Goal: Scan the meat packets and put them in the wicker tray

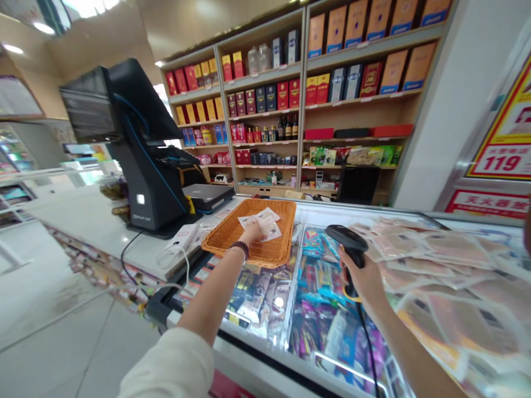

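My left hand (252,231), with a dark beaded bracelet at the wrist, reaches into a shallow orange wicker basket (219,239). Its fingers are closed on a flat clear plastic packet (271,229), one of a few small packets lying together in there; what is inside them is too small to make out. On the other side, my right hand (365,276) grips the handle of a black handheld barcode scanner (347,237). The scanner's head points left toward the basket, and its cable hangs down below my hand.
The basket rests on a glass-topped freezer (290,309) full of bagged goods. Many flat clear packages (452,282) are spread on the right. A black point-of-sale terminal (145,155) and a white cable (186,271) are on the left. Shelves of boxes (261,99) line the back.
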### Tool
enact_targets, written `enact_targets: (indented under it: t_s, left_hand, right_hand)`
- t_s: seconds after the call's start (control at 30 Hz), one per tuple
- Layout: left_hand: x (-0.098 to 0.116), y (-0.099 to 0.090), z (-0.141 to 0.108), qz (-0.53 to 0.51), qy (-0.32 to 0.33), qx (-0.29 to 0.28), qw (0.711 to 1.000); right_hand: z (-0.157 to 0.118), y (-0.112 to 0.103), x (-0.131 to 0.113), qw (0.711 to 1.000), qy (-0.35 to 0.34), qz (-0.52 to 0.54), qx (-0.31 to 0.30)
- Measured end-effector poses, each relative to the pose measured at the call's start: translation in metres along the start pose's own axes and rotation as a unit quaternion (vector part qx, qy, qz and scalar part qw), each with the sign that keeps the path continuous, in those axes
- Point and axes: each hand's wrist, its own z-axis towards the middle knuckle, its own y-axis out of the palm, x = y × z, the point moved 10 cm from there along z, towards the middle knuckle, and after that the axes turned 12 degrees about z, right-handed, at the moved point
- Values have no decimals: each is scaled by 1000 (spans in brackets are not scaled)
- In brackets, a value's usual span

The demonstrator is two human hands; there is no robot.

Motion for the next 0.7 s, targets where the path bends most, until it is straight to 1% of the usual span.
enact_targets:
  t_s: [0.2,0.37,0.47,0.53,0.6,0.63,0.7]
  left_hand:
    - [-8,-3,-9,-88,-25,8,996]
    - [1,-7,-19,-192,-32,26,981]
    - [9,-13,-22,-236,-44,45,970]
    - [17,-19,-24,-264,-49,64,961]
    - [31,-24,-27,-287,-45,80,953]
    - [41,-25,-30,-310,-37,86,946]
    - [66,-21,-37,-361,-10,92,928]
  right_hand:
    - [-2,-2,0,1000,-2,-16,3]
    - [-2,-4,0,1000,7,-5,16]
    - [-2,-6,-1,999,18,12,24]
    - [-3,-7,-4,999,13,24,25]
    - [-4,-7,-8,999,4,26,22]
    - [-4,-8,-10,1000,-1,25,19]
    - [-3,-9,-15,1000,-12,19,13]
